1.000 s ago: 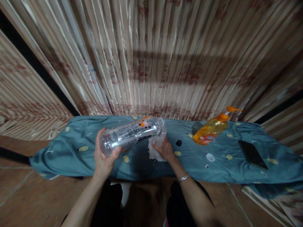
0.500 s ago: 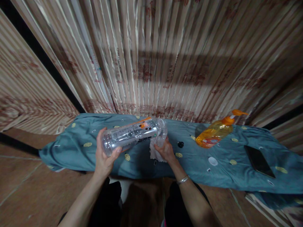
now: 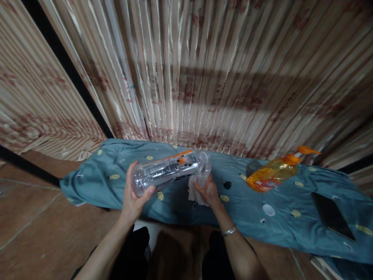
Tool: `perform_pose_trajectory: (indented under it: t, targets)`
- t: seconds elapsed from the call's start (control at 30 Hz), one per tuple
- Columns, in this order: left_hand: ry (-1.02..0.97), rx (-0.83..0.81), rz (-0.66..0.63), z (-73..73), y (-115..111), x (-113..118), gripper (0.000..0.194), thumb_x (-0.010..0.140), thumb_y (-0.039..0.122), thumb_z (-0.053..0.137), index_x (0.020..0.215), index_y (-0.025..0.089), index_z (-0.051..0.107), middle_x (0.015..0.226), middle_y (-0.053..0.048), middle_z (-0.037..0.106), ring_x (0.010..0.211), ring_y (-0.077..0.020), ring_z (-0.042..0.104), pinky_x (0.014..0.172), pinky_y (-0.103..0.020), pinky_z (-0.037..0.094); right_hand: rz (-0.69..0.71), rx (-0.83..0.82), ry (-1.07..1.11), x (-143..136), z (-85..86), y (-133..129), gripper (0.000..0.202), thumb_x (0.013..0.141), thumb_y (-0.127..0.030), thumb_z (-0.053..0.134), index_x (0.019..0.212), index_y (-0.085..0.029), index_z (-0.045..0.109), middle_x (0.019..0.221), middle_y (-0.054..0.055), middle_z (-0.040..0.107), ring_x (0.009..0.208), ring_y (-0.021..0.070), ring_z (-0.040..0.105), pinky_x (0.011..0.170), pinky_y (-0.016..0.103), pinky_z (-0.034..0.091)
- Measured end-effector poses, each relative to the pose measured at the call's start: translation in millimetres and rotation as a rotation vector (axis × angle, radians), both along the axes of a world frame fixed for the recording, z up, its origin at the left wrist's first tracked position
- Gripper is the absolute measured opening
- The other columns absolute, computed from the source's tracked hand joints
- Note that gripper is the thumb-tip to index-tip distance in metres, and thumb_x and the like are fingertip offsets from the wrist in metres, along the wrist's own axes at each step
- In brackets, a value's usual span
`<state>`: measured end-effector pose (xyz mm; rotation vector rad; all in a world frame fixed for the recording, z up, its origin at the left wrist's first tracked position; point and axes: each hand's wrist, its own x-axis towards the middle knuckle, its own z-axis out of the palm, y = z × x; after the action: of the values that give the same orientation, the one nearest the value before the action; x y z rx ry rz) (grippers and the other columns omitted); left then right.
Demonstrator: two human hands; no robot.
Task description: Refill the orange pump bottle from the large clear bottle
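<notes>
A large clear plastic bottle (image 3: 166, 171) with an orange-marked label lies nearly level above the cloth-covered surface, its neck pointing right. My left hand (image 3: 135, 198) is wrapped around the bottle's base, thumb on the near side. At the neck end, my right hand (image 3: 207, 190) is closed on a thin whitish wipe (image 3: 196, 192), whose ragged edge hangs below the fingers. Part of the wipe appears to lie against the bottle's mouth; the exact contact is hard to make out. A small black cap-like object (image 3: 227, 185) sits just right of my right hand.
The teal patterned cloth (image 3: 113, 198) covers a long, narrow surface. On its right side stand or lie an orange pump bottle (image 3: 271, 175), a white round disc (image 3: 268, 210) and a dark phone (image 3: 332, 216). Striped curtains (image 3: 204, 77) hang behind, with a black pole (image 3: 70, 74) at left.
The view has shifted slightly, so everything sits a little further right and lower. Both hands keep their hold, and the bottle stays nearly level.
</notes>
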<state>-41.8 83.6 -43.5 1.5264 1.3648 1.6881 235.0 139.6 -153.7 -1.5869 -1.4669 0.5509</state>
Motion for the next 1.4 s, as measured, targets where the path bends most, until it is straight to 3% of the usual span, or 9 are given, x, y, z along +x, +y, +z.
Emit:
perform_pose_trajectory:
  t: [0.33, 0.63, 0.73, 0.83, 1.07, 1.23, 1.4]
  targets:
    - [-0.029, 0.007, -0.016, -2.1, -1.1, 4.5, 0.096, 0.067, 0.065, 0.087, 0.145, 0.022, 0.048, 0.120, -0.012, 0.070, 0.104, -0.0316, 0.072, 0.089, -0.046, 0.062, -0.040, -0.009, -0.011, 0.8, -5.0, 1.7, 0.073, 0.074, -0.044, 0.072, 0.139, -0.017, 0.053, 0.119, 0.018, 0.078, 0.108, 0.0403, 0.078, 0.096, 0.061, 0.063]
    - [0.021, 0.008, 0.015, -6.2, 6.1, 0.1, 0.098, 0.067, 0.072, 0.083, 0.144, 0.022, 0.050, 0.124, -0.013, 0.068, 0.111, -0.0330, 0.071, 0.096, -0.049, 0.058, -0.031, -0.067, -0.043, 0.1, 3.0, -0.5, 0.073, 0.076, -0.041, 0.073, 0.141, -0.015, 0.051, 0.116, 0.019, 0.079, 0.106, 0.0399, 0.078, 0.094, 0.058, 0.064]
    - [-0.008, 0.007, -0.008, -6.5, 6.0, 2.1, 0.095, 0.068, 0.069, 0.084, 0.144, 0.023, 0.050, 0.121, -0.012, 0.069, 0.107, -0.0316, 0.071, 0.092, -0.047, 0.060, -0.048, -0.086, -0.055, 0.0, 3.3, -0.9, 0.076, 0.076, -0.041, 0.074, 0.142, -0.012, 0.051, 0.118, 0.021, 0.078, 0.107, 0.0401, 0.078, 0.097, 0.058, 0.063]
    - [-0.037, -0.002, -0.027, -7.8, 4.4, 2.6, 0.092, 0.070, 0.063, 0.085, 0.145, 0.023, 0.050, 0.119, -0.011, 0.069, 0.102, -0.0301, 0.071, 0.089, -0.047, 0.061, -0.049, -0.077, -0.048, -0.1, 2.7, -1.4, 0.072, 0.077, -0.041, 0.075, 0.140, -0.015, 0.053, 0.118, 0.019, 0.078, 0.106, 0.0390, 0.078, 0.099, 0.058, 0.063]
    - [0.010, -0.001, -0.027, -13.8, 3.9, 0.1, 0.092, 0.075, 0.063, 0.082, 0.151, 0.023, 0.048, 0.129, -0.012, 0.065, 0.112, -0.0350, 0.069, 0.098, -0.051, 0.060, -0.078, -0.079, -0.052, -0.1, 3.6, -2.3, 0.073, 0.076, -0.043, 0.078, 0.139, -0.015, 0.053, 0.124, 0.021, 0.076, 0.115, 0.0406, 0.076, 0.102, 0.061, 0.061]
    - [0.013, 0.016, -0.039, -15.9, 6.5, 0.8, 0.095, 0.072, 0.065, 0.082, 0.150, 0.023, 0.047, 0.128, -0.013, 0.065, 0.107, -0.0324, 0.070, 0.091, -0.049, 0.061, -0.079, -0.075, -0.032, 1.1, 2.8, -2.8, 0.072, 0.076, -0.046, 0.079, 0.139, -0.019, 0.055, 0.123, 0.018, 0.077, 0.112, 0.0406, 0.077, 0.099, 0.059, 0.063]
    - [0.018, 0.019, -0.037, -12.5, 7.5, 0.0, 0.098, 0.070, 0.067, 0.083, 0.150, 0.023, 0.047, 0.124, -0.012, 0.067, 0.102, -0.0313, 0.071, 0.086, -0.047, 0.062, -0.076, -0.086, -0.045, 0.6, 4.2, -3.2, 0.076, 0.078, -0.049, 0.077, 0.142, -0.016, 0.054, 0.122, 0.017, 0.076, 0.111, 0.0404, 0.077, 0.098, 0.058, 0.064]
